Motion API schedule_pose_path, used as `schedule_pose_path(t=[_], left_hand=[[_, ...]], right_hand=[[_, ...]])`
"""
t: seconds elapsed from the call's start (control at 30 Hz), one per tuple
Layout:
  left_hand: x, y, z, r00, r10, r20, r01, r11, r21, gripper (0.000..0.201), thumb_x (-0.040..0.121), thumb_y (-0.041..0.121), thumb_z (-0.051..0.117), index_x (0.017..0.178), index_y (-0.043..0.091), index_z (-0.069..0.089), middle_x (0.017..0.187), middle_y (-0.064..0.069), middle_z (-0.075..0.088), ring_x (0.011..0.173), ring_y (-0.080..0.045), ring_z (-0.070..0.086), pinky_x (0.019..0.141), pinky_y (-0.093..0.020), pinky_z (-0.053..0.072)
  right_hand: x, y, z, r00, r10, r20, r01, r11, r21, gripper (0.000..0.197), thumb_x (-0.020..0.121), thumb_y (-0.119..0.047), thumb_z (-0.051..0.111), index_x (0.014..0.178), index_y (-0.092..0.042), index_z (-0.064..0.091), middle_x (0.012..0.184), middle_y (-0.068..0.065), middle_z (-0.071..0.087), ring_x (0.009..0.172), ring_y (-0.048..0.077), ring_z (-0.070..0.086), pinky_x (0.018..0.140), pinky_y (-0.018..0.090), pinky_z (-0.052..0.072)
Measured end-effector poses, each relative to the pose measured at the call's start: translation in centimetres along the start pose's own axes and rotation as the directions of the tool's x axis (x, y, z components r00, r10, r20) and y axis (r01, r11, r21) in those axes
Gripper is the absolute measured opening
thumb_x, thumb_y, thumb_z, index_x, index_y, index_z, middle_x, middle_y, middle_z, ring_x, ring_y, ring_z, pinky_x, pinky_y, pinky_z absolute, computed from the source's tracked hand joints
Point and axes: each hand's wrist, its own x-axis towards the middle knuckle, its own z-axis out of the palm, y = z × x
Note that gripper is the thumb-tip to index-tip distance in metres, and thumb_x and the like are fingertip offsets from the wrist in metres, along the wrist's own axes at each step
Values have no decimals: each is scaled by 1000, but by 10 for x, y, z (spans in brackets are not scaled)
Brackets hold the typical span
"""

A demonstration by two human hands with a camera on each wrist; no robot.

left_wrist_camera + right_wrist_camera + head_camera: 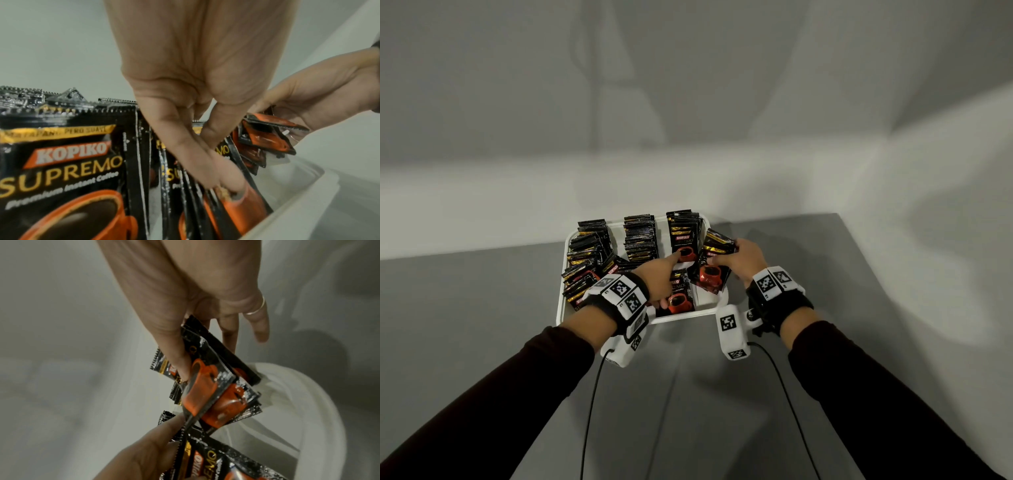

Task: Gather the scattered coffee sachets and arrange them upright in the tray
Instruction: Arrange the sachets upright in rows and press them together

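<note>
A white tray point(685, 318) holds several rows of black Kopiko sachets point(640, 240) standing on edge; the left row point(585, 263) leans over. My left hand point(667, 274) reaches into the tray with its fingers point(226, 183) stretched out, pressing against the right row of sachets point(683, 233). A sachet point(678, 303) leans near the tray's front wall, under that hand. My right hand point(743, 260) pinches a fanned bundle of sachets point(216, 386) and holds it tilted above the tray's right side point(308, 402), close beside the left fingers.
The tray sits on a grey table point(859, 274) against a pale wall. Bare table surface lies to the right and left of the tray. Two black cables point(592, 394) run from the wrist units toward me.
</note>
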Motion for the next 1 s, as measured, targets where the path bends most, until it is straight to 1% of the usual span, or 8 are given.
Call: schedule_pose_path(t=[0.1, 0.17, 0.3, 0.4, 0.47, 0.6, 0.8, 1.0], left_hand=[[-3, 1, -3, 999, -4, -33, 3, 999, -32, 78, 85, -7, 44, 147, 25, 8, 112, -21, 62, 69, -23, 71, 62, -43, 59], [-4, 2, -5, 998, 7, -65, -11, 998, -56, 79, 85, -7, 46, 147, 24, 8, 114, -20, 60, 68, -21, 71, 62, -44, 59], [-4, 6, -9, 992, 44, -118, -62, 986, -156, 82, 84, -6, 49, 145, 30, 8, 96, -12, 64, 64, -22, 70, 59, -48, 58], [-3, 11, -11, 989, 60, -138, -85, 980, -182, 86, 85, -4, 51, 145, 30, 2, 84, -5, 64, 59, -17, 69, 56, -41, 59], [-1, 14, -15, 986, 66, -152, -92, 981, -174, 87, 84, -3, 51, 146, 29, -1, 83, -6, 66, 61, -19, 68, 55, -36, 58], [7, 21, -29, 973, 95, -212, -108, 993, -52, 84, 84, -1, 51, 146, 23, -1, 84, -8, 67, 62, -19, 64, 53, -29, 52], [31, 33, -32, 967, 75, -245, -26, 980, 198, 78, 81, 0, 49, 147, 20, 12, 112, -17, 63, 100, -33, 60, 88, -42, 50], [48, 37, -16, 936, 138, -323, -40, 956, 292, 69, 78, 1, 49, 140, 22, 29, 136, -10, 41, 108, -33, 56, 87, -41, 50]], right_hand=[[-4, 5, -3, 996, 89, -13, -85, 981, 174, 38, 67, -3, 78, 100, -4, 61, 109, 15, 67, 99, 27, 64, 88, 41, 52], [-7, 6, -4, 991, 130, -8, -124, 955, 269, 35, 68, 0, 76, 99, -8, 60, 110, 15, 66, 100, 27, 63, 91, 41, 51], [-13, 8, -6, 983, 181, 24, -173, 880, 441, 35, 71, 4, 73, 101, -6, 59, 105, 13, 67, 87, 24, 65, 72, 37, 55], [-17, 6, -11, 981, 195, 12, -172, 833, 526, 37, 72, 5, 72, 105, -4, 59, 92, 8, 67, 77, 20, 65, 54, 29, 54], [-19, 4, -16, 982, 190, -11, -151, 815, 559, 31, 72, 4, 72, 99, -7, 60, 90, 8, 67, 76, 19, 66, 51, 27, 54], [-21, -1, -33, 987, 132, -87, -63, 836, 546, 39, 73, 1, 73, 108, -5, 59, 99, 9, 67, 84, 22, 66, 66, 33, 56], [-34, 3, -54, 993, 52, -108, 8, 868, 496, 33, 74, 0, 72, 103, -10, 59, 94, 5, 67, 87, 22, 66, 74, 36, 56], [-41, 18, -62, 995, 80, -56, -46, 884, 465, 40, 75, -2, 71, 112, -9, 57, 107, 9, 67, 98, 26, 64, 83, 41, 53]])
